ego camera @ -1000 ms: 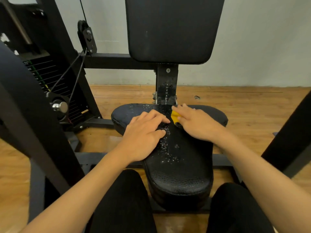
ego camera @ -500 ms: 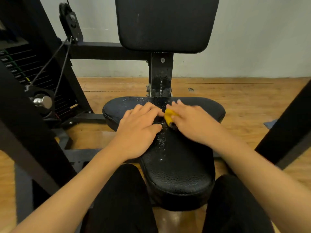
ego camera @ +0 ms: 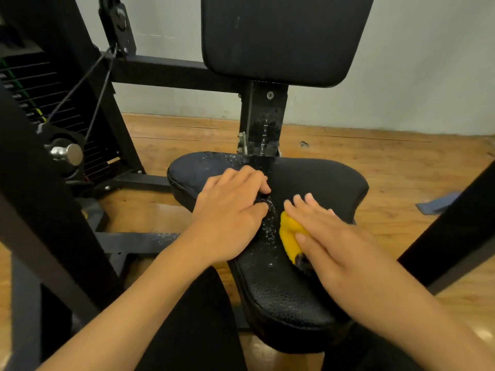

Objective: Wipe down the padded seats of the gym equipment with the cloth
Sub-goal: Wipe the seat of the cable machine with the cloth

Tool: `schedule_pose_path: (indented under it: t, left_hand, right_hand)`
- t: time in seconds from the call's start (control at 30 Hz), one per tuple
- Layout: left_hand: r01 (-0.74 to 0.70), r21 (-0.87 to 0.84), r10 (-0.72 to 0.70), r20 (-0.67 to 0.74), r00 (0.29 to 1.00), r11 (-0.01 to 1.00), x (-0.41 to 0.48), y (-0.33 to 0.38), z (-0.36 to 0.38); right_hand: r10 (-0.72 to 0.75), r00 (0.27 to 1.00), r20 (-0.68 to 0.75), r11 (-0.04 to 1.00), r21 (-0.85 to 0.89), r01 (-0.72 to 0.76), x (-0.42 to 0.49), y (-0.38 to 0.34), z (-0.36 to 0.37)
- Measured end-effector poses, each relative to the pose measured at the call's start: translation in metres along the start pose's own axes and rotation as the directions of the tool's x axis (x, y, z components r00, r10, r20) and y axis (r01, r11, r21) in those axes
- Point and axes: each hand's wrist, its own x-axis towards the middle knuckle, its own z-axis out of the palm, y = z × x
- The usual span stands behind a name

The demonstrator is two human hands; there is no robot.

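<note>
both hands are down on the black padded seat (ego camera: 270, 293) at the centre of the frame. the right hand (ego camera: 340, 245) lies nearly flat, fingers stretched, pressing a yellow cloth (ego camera: 289, 236) against the seat; only the cloth's left edge shows from under the palm. the left hand (ego camera: 230, 212) rests just beside it, fingers loosely curled on the pad, gripping nothing i can see. droplets (ego camera: 267, 226) glisten between them. the backrest (ego camera: 281, 36) stands upright above.
</note>
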Motion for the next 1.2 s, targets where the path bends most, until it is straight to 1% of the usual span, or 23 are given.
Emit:
schedule_pose_path:
  t: [0.07,0.17,0.27,0.33,0.4,0.5,0.63,0.7,0.77,0.8,0.83,0.87,0.93,1.0,1.07,1.13,1.2]
  left_hand:
    - [0.006,0.001,-0.006,-0.002,1.000,1.000,0.001,0.000,0.000]
    - [0.017,0.006,-0.017,-0.005,1.000,1.000,0.001,0.000,0.001]
    - [0.045,0.009,-0.045,0.002,0.999,0.999,0.001,0.000,0.001]
    - [0.053,0.010,-0.053,0.009,0.999,0.999,0.002,0.000,0.001]
    - [0.058,0.012,-0.058,0.009,0.998,0.998,0.002,0.001,0.000]
    - [0.063,0.014,-0.063,-0.007,0.998,0.998,0.001,0.000,0.002]
    - [0.076,-0.048,-0.078,-0.029,0.997,0.996,-0.002,0.000,0.002]
    - [0.118,-0.127,-0.124,-0.040,0.991,0.985,-0.004,0.004,0.000]
    - [0.156,-0.172,-0.160,-0.013,0.987,0.973,-0.003,0.008,-0.004]
    - [0.164,-0.169,-0.164,0.014,0.986,0.972,-0.001,0.011,-0.007]
    - [0.167,-0.163,-0.164,0.035,0.986,0.972,0.003,0.015,-0.010]
    - [0.174,-0.158,-0.169,0.040,0.985,0.972,0.008,0.020,-0.013]
    - [0.186,-0.096,-0.183,0.033,0.983,0.978,0.020,0.039,-0.016]
    - [0.120,0.112,-0.126,0.047,0.991,0.986,0.030,0.062,-0.010]
    - [0.031,0.301,-0.075,0.134,0.988,0.953,0.030,0.080,0.004]
    - [0.024,0.373,-0.115,0.225,0.968,0.928,0.022,0.091,0.016]
    - [0.043,0.362,-0.119,0.189,0.975,0.931,0.009,0.095,0.019]
  right_hand:
    - [0.036,0.999,0.004,0.998,-0.050,-0.036,0.043,0.015,0.000]
    - [0.123,0.990,0.061,0.985,-0.128,-0.115,0.124,0.041,0.001]
    - [0.217,0.974,0.062,0.972,-0.107,-0.209,0.179,0.050,-0.001]
    - [0.265,0.963,0.053,0.963,-0.074,-0.261,0.193,0.046,-0.004]
    - [0.243,0.968,0.062,0.966,-0.106,-0.236,0.186,0.045,-0.004]
    - [0.131,0.988,0.078,0.985,-0.127,-0.121,0.136,0.036,0.002]
    - [0.000,1.000,0.001,0.992,-0.125,0.000,0.045,0.016,0.011]
    - [-0.050,0.999,0.001,0.998,-0.039,0.050,0.031,0.016,0.009]
    - [-0.076,0.994,0.080,0.989,0.136,0.065,0.039,0.022,-0.005]
    - [-0.066,0.993,0.102,0.976,0.215,0.042,0.048,0.028,-0.014]
    - [-0.033,0.996,0.078,0.968,0.251,0.012,0.058,0.038,-0.020]
    - [0.016,1.000,0.013,0.971,0.240,-0.019,0.070,0.053,-0.024]
    - [0.112,0.987,-0.112,0.987,0.130,-0.097,0.091,0.081,-0.023]
    - [0.159,0.978,-0.131,0.987,0.024,-0.157,0.103,0.098,-0.015]
    - [0.168,0.980,-0.107,0.985,-0.023,-0.171,0.110,0.105,-0.009]
    - [0.155,0.982,-0.110,0.986,-0.037,-0.160,0.111,0.108,-0.007]
    - [0.151,0.981,-0.124,0.987,-0.036,-0.156,0.112,0.112,-0.007]
